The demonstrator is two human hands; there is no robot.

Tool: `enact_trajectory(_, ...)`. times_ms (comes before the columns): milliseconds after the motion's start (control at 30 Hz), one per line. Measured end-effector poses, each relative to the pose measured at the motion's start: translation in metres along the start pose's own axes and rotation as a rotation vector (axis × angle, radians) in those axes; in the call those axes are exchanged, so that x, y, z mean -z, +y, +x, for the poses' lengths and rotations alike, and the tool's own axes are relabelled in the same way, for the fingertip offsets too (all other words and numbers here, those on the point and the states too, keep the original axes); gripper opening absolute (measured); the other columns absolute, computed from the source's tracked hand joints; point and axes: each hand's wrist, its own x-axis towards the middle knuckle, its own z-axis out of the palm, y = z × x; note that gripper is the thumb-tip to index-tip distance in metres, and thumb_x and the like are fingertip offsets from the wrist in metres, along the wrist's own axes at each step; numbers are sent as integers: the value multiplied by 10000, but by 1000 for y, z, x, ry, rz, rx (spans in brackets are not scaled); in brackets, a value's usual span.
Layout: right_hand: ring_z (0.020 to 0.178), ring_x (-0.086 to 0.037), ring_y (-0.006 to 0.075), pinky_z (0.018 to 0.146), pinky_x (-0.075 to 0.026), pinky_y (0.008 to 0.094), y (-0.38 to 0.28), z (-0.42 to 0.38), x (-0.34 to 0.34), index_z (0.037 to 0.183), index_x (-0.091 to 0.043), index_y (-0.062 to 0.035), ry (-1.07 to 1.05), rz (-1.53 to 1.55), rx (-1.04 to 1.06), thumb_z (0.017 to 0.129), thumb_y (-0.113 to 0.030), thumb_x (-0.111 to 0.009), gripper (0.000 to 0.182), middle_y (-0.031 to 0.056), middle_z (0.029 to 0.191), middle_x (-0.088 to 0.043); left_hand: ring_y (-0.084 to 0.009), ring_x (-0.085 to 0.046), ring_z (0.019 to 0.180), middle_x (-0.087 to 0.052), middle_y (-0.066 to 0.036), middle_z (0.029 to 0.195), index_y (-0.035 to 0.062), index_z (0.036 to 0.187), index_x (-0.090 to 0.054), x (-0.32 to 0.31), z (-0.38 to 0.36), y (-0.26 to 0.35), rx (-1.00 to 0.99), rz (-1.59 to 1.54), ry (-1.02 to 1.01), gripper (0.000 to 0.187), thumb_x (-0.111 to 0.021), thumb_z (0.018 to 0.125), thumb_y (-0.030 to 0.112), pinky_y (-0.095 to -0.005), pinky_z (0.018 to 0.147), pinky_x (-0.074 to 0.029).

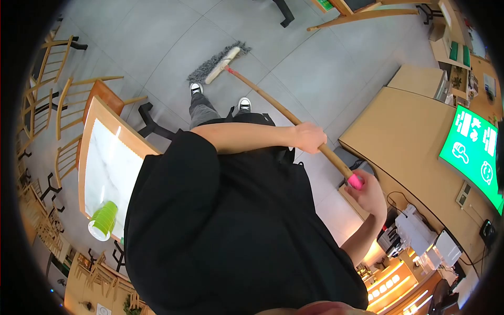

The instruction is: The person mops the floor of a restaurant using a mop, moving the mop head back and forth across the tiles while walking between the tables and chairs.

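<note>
My left hand (pixel 311 137) is wrapped round the wooden handle of a dust mop (pixel 268 98), with the left forearm reaching across my body. Higher up the same handle, my right hand (pixel 369 191) closes around the end by its bright pink tip (pixel 355 181). The mop's wide head, with grey fringe (pixel 200 71) and a pale centre bar (pixel 223 65), lies on the floor just ahead of my shoes (pixel 244 104). The handle slants from the head up to my right.
Grey floor tiles (pixel 173 26) surround the mop. To the left stands a marble-topped table (pixel 113 157) with stacked green cups (pixel 104 218), and wooden chairs (pixel 68 107) beyond. A brown counter (pixel 391 123) with a green screen (pixel 470 152) is at the right. Another chair (pixel 362 16) stands ahead.
</note>
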Motion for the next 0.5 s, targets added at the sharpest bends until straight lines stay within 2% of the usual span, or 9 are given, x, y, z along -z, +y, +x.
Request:
enact_trajectory(100,761,-577,359,690,-451,386,-26,39,-9,969,-576,24,42,-87,130,665,-102,-708,355,227,802,-586,-345,-614,770,-637,-131,732,74,793,-652,29,-22,-34,102,-2,82,158,-604,678,171,-448,689,-484)
enact_trajectory(133,844,-582,395,737,-458,397,-32,62,-18,984,-578,22,40,-126,185,671,-109,-705,362,243,867,-600,-342,-615,785,-639,-129,746,76,804,-652,34,-32,-54,149,-15,130,165,-611,676,172,-448,703,-483)
enact_trajectory(267,843,-606,367,746,-472,397,-85,160,-64,988,-575,14,6,-122,199,656,-130,-716,388,233,872,-616,-327,-612,814,-644,-113,798,92,831,-642,47,-73,-159,320,43,325,191,-635,677,205,-443,739,-481)
enact_trajectory(367,794,-610,329,719,-470,395,-118,227,-123,988,-565,2,-83,-102,251,648,-155,-725,407,196,827,-616,-307,-607,837,-635,-89,835,115,825,-635,74,-125,-214,395,93,241,191,-669,663,210,-431,754,-481)
enact_trajectory(400,781,-609,319,711,-468,396,-133,242,-142,985,-563,1,-110,-80,252,647,-166,-729,412,186,812,-613,-298,-602,856,-631,-82,837,118,811,-633,74,-142,-238,441,191,349,170,-670,664,195,-425,757,-480)
enact_trajectory(500,785,-592,354,707,-463,411,-193,277,-212,926,-540,16,-148,16,328,637,-173,-727,392,198,798,-599,-271,-582,924,-612,-62,830,125,772,-627,59,-206,-300,530,433,610,111,-664,668,139,-402,770,-480)
